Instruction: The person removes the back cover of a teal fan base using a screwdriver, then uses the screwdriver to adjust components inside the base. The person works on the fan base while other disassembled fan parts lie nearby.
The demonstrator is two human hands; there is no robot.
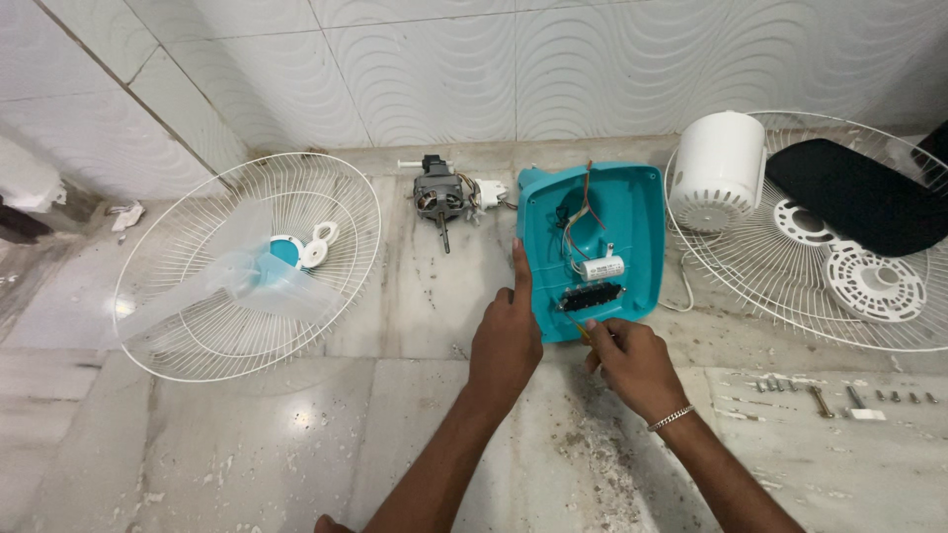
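Note:
A teal plastic fan base (632,212) lies open side up on the marble floor, with wires, a white capacitor (602,267) and a black switch block (591,296) inside. My left hand (506,341) rests against its left edge, index finger stretched up along the rim. My right hand (632,360) is at the near edge, closed on a thin screwdriver (579,327) whose tip points at the switch block.
A white wire fan guard (188,326) holding translucent blades lies at left. A bare fan motor (438,197) sits by the wall. At right, a second guard (790,296) carries a white motor cover (717,170), a black cloth and white plastic parts. Several screws (839,397) lie at the right.

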